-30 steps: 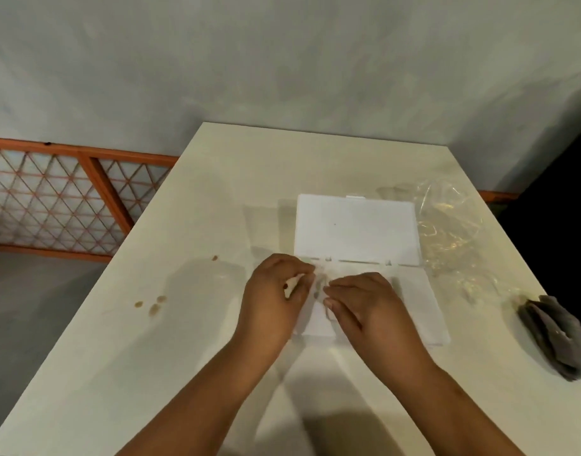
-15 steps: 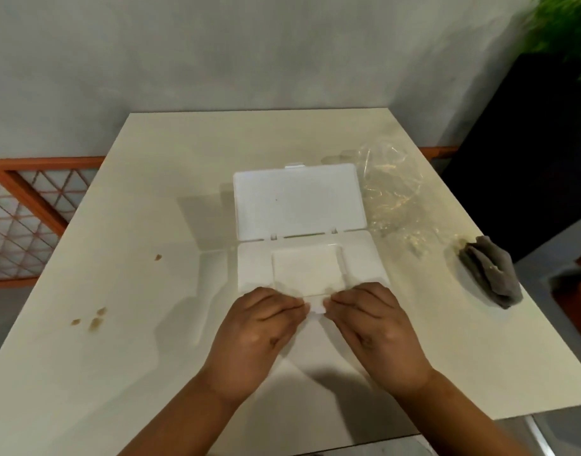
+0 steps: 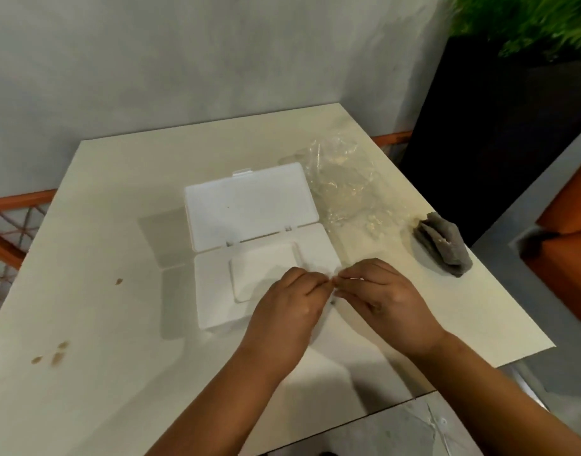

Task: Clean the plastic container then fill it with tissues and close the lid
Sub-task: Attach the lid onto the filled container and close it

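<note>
Container (image 3: 216,291): a flat white plastic box, laid open on the smooth table (image 3: 118,357), lid (image 3: 249,205) flipped back.
Tissue (image 3: 263,274): soft, white, laid inside.
Left hand (image 3: 289,311): fingers curled, something thin and white is pinched.
Right hand (image 3: 381,297): curled, the same thing is pinched, fingertips nearly touching.

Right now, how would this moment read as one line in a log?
container: lid open | tissue: inside | left hand, right hand: fingertips pinched together over container's right end | cloth: lying aside

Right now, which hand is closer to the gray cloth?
Right. The right hand sits just left of the gray cloth, apart from it; the left hand is farther away, beyond the right one.
</note>
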